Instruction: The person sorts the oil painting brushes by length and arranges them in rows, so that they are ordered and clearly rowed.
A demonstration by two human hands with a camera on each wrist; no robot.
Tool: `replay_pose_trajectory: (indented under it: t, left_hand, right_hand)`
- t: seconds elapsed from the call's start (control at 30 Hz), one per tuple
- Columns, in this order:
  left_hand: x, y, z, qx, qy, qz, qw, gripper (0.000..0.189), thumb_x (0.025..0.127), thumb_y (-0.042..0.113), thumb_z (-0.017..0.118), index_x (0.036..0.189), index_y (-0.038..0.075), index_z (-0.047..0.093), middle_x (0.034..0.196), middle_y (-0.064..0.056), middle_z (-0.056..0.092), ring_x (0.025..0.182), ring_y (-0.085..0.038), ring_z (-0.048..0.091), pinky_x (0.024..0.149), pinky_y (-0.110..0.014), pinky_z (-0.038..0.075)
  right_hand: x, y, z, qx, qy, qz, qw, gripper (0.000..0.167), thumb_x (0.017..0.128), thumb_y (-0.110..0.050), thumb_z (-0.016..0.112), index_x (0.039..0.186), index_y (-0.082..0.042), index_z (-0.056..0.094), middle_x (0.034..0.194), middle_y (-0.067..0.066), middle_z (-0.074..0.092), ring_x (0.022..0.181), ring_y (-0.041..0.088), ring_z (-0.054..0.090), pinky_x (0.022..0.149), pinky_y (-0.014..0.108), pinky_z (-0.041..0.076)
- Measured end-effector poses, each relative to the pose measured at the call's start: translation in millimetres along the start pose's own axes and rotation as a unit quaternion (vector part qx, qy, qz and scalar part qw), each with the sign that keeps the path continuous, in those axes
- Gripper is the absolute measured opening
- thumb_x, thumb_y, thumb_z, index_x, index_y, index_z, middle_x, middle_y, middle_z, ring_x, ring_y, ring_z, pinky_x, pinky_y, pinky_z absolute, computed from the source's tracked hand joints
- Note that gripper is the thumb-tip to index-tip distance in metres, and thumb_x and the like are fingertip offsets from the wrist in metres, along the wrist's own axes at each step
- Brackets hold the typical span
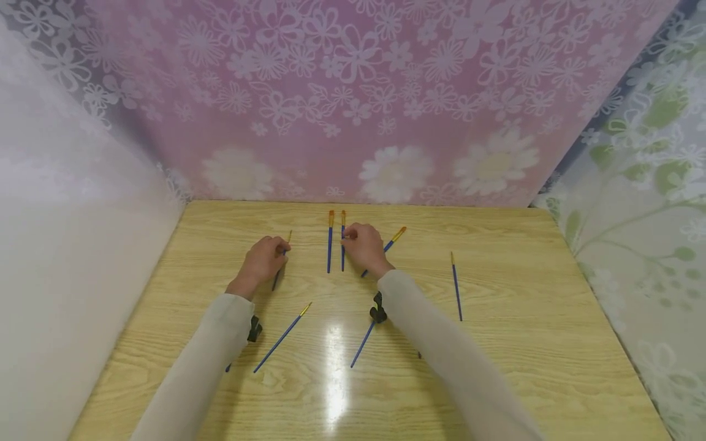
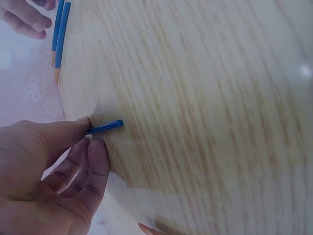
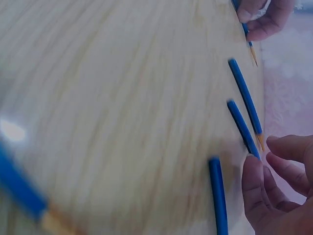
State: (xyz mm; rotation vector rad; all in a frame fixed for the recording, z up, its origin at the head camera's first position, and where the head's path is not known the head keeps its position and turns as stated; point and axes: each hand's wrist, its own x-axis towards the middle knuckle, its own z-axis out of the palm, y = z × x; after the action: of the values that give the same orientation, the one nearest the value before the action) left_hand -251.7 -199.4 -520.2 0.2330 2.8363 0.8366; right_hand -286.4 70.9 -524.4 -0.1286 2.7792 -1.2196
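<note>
My left hand (image 1: 263, 262) pinches a thin blue paintbrush (image 2: 108, 127) between thumb and fingertips, at the left of the table. In the head view that brush slants with its gold ferrule pointing away. Farther right, my right hand (image 1: 364, 246) is at a blue paintbrush (image 1: 343, 260) with an orange tip. In the right wrist view its thumb and fingers are parted, with fingertips right at that brush (image 3: 240, 123). Just left of it lies a similar flat brush (image 1: 330, 248), nearly parallel. A slanted orange-tipped brush (image 1: 395, 237) is partly hidden behind the right hand.
Nearer me on the wood-grain table (image 1: 513, 343) lie a slanted brush (image 1: 284, 337) and another brush (image 1: 363, 346) by the right sleeve. A thin brush (image 1: 456, 291) lies at the right. A pink floral backdrop (image 1: 331, 165) rises along the far edge.
</note>
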Motion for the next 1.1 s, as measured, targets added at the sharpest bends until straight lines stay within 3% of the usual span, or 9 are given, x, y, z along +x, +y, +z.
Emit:
replay_pose_trajectory:
  t: [0.53, 0.93, 1.1]
  left_hand:
    - [-0.7, -1.2, 0.3, -0.005, 0.001, 0.006, 1.0000, 0.030, 0.109, 0.008, 0.064, 0.137, -0.002, 0.067, 0.134, -0.025, 0.065, 0.124, -0.042, 0.066, 0.109, -0.061, 0.053]
    - [-1.6, 0.5, 0.5, -0.003, 0.001, 0.005, 1.0000, 0.030, 0.108, 0.007, 0.064, 0.137, -0.001, 0.067, 0.133, -0.025, 0.066, 0.124, -0.042, 0.065, 0.108, -0.061, 0.052]
    - [-3.1, 2.6, 0.2, -0.002, 0.002, 0.008, 1.0000, 0.030, 0.108, 0.006, 0.063, 0.137, -0.002, 0.067, 0.133, -0.025, 0.065, 0.123, -0.043, 0.065, 0.108, -0.060, 0.053]
  right_hand:
    - [-28.7, 34, -58, -0.014, 0.008, 0.001, 0.9999, 0.026, 0.107, -0.025, 0.071, 0.126, -0.006, 0.074, 0.112, 0.014, 0.076, 0.100, 0.031, 0.071, 0.089, 0.049, 0.059]
    - [-36.6, 50, -64, -0.047, 0.011, 0.009, 0.9988, 0.023, 0.105, -0.027, 0.075, 0.116, -0.007, 0.074, 0.099, 0.010, 0.074, 0.086, 0.025, 0.067, 0.076, 0.039, 0.052]
    - [-36.0, 54, -63, -0.067, -0.004, 0.000, 0.9978, 0.019, 0.105, -0.025, 0.075, 0.111, -0.007, 0.075, 0.095, 0.007, 0.072, 0.084, 0.023, 0.064, 0.080, 0.038, 0.050]
